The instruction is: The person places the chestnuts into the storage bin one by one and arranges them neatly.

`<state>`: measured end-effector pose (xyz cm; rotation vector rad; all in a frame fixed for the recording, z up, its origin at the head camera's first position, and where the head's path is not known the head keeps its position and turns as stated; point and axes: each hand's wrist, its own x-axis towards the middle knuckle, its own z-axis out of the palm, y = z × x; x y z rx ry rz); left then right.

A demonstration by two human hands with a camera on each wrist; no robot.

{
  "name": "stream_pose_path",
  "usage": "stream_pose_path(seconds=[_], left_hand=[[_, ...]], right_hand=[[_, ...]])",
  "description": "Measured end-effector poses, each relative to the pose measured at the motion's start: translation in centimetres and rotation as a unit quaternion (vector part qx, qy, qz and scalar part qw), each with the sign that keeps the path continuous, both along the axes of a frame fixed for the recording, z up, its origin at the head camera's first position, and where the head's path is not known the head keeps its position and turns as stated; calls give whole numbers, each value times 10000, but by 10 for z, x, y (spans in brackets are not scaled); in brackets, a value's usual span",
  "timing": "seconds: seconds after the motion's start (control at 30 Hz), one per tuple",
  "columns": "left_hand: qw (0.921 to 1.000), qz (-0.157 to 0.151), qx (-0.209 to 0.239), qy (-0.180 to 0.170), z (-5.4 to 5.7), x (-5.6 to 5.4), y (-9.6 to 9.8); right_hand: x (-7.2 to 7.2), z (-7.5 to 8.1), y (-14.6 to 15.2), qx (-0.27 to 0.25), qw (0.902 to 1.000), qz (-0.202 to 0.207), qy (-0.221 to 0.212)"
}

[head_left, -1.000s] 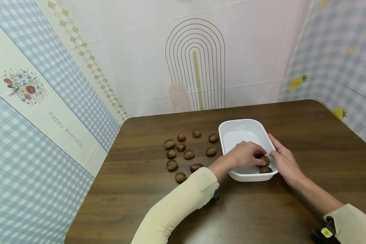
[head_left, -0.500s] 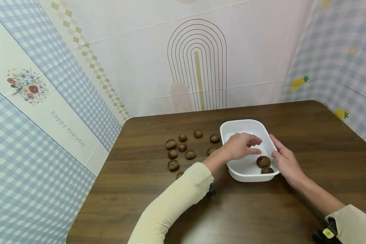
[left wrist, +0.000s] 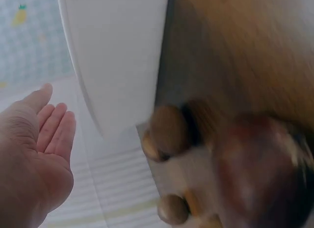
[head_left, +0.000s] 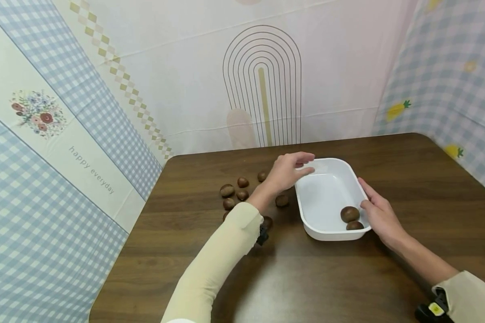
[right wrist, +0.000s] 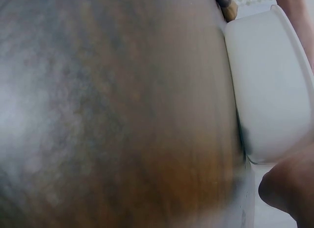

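Hovering by the far-left corner of a white rounded-rectangular dish (head_left: 323,195), the left hand (head_left: 288,171) is holding nothing, thumb and fingers standing apart. Gripping the right rim, the right hand (head_left: 379,213) is resting its thumb near 2 round brown chestnuts (head_left: 350,214) sitting inside; more chestnuts (head_left: 227,190) are lying leftward on the dark wood-grain table (head_left: 331,278).

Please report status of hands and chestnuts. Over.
Left hand empty, near white dish. Right hand holds dish's right side. Two chestnuts inside, other chestnuts on table. Left sleeve partly hides some in head view.
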<state>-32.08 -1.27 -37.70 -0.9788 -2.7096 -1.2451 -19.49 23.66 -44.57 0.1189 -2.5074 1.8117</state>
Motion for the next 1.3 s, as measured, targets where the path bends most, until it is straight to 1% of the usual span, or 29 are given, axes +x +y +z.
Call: stream_pose_path(seconds=[0.1, 0.2, 0.4, 0.5, 0.67, 0.8, 0.93, 1.17, 1.3], left_hand=[[9997, 207, 144, 35, -3, -5, -9], [9991, 411, 113, 66, -8, -10, -17], [9958, 862, -290, 78, -20, -17, -29], [9938, 957, -566, 47, -26, -18, -34], [9880, 960, -1210, 11, -33, -19, -40], [9828, 871, -1627, -2, -36, -18, -41], [9797, 809, -1836, 17, -38, -17, -40], [9727, 866, -2147, 186, -44, -17, -41], [9718, 840, -2195, 212, -45, -17, -42]], right_hand=[[0, -1, 0, -34, 10000, 10, 41], [0, -1, 0, -88, 9999, 38, 48], [2, 1, 0, -79, 10000, 41, -3], [3, 1, 0, -99, 9999, 51, -24], [4, 1, 0, -102, 9999, 79, -56], [4, 1, 1, -69, 9999, 78, -11], [5, 1, 1, -36, 10000, 56, 36], [6, 1, 0, -39, 9999, 89, 36], [6, 1, 1, -20, 10000, 81, 22]])
